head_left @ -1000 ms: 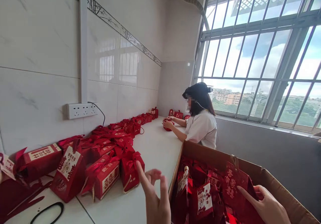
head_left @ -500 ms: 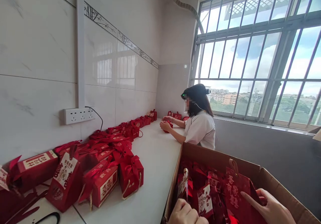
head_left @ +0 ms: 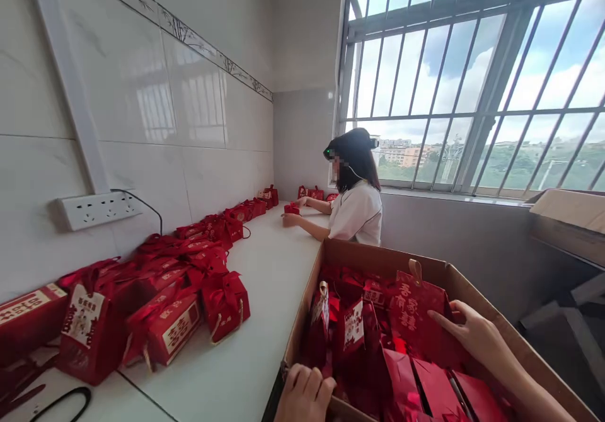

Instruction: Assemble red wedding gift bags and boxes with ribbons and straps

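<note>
A large cardboard box (head_left: 302, 305) full of red gift boxes fills the lower right. My left hand (head_left: 306, 392) is closed over its near left corner, fingers curled on the rim. Inside the box, my right hand (head_left: 467, 330) grips a red gift box (head_left: 410, 312) by its right side. That gift box has gold lettering and a loop on top. Beside it stands another gift box (head_left: 353, 327) with a white printed tag. Several plain-topped red boxes (head_left: 439, 384) lie in the near part of the carton.
Red gift boxes with ribbons (head_left: 172, 321) are piled on the white table (head_left: 265, 271) along the tiled wall. A co-worker (head_left: 357, 208) handles a small red box at the far end. A power strip (head_left: 99, 209) is on the wall; more cardboard (head_left: 567, 220) sits at right.
My view has turned right and down, showing more of the carton. My left hand now rests on the carton's near rim. My right hand stays on the same gift box.
</note>
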Tool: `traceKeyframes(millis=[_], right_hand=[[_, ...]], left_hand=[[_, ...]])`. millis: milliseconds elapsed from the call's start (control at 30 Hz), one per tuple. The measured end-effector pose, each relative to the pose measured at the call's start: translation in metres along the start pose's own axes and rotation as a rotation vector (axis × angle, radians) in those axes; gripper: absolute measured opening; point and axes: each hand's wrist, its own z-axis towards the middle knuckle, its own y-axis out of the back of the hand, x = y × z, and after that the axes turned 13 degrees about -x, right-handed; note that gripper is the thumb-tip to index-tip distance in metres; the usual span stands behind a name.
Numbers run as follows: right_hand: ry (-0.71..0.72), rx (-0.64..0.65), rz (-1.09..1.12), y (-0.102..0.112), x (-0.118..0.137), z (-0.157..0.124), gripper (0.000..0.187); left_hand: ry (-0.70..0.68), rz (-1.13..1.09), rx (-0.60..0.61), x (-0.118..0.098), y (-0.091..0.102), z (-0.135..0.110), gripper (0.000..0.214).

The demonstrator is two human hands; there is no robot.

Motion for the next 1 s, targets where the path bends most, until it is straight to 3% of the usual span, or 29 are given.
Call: traceKeyframes(millis=[100, 167, 233, 300, 367, 400, 467, 533, 567, 700, 767, 833, 1000], right_hand=[[-0.012, -0.005, -0.037, 0.010, 0.001, 0.002, 0.054], [-0.031, -0.009, -0.061, 0.012, -0.002, 0.001, 0.056], [-0.047, -0.003, -0.064, 0.010, -0.006, -0.002, 0.056], [-0.051, 0.007, -0.055, 0.005, -0.010, -0.006, 0.057], [-0.037, 0.009, -0.050, 0.001, -0.014, -0.007, 0.057], [-0.031, 0.011, -0.049, 0.000, -0.015, -0.006, 0.057], [-0.032, 0.014, -0.047, 0.002, -0.016, -0.004, 0.057], [-0.039, 0.010, -0.046, 0.005, -0.015, -0.002, 0.057], [-0.041, 0.003, -0.046, 0.007, -0.014, -0.001, 0.057], [-0.033, 0.008, -0.012, 0.013, -0.010, 0.002, 0.057], [-0.001, 0.030, 0.031, 0.014, -0.008, 0.002, 0.057], [0.041, 0.053, 0.068, 0.015, -0.006, 0.004, 0.056], [0.051, 0.149, 0.165, 0.012, -0.004, 0.010, 0.055]], left_hand=[[0.126, -0.095, 0.165, -0.014, 0.025, 0.016, 0.040], [0.260, -0.196, 0.264, -0.019, 0.046, 0.046, 0.047], [0.476, -0.369, 0.254, -0.025, 0.067, 0.088, 0.067], [0.620, -0.478, -0.047, -0.031, 0.088, 0.138, 0.077], [0.581, -0.485, -0.398, -0.038, 0.105, 0.183, 0.076], [0.487, -0.441, -0.530, -0.041, 0.110, 0.200, 0.076], [0.110, -0.320, -0.488, -0.043, 0.111, 0.217, 0.061], [-0.106, -0.186, -0.272, -0.041, 0.098, 0.209, 0.038], [-0.095, -0.127, -0.158, -0.039, 0.088, 0.197, 0.030], [0.316, -0.025, 0.156, -0.043, 0.046, 0.122, 0.025], [0.369, -0.020, 0.196, -0.048, 0.032, 0.090, 0.027], [0.330, 0.046, 0.169, -0.052, 0.024, 0.071, 0.033], [0.259, 0.138, 0.098, -0.052, 0.019, 0.061, 0.035]])
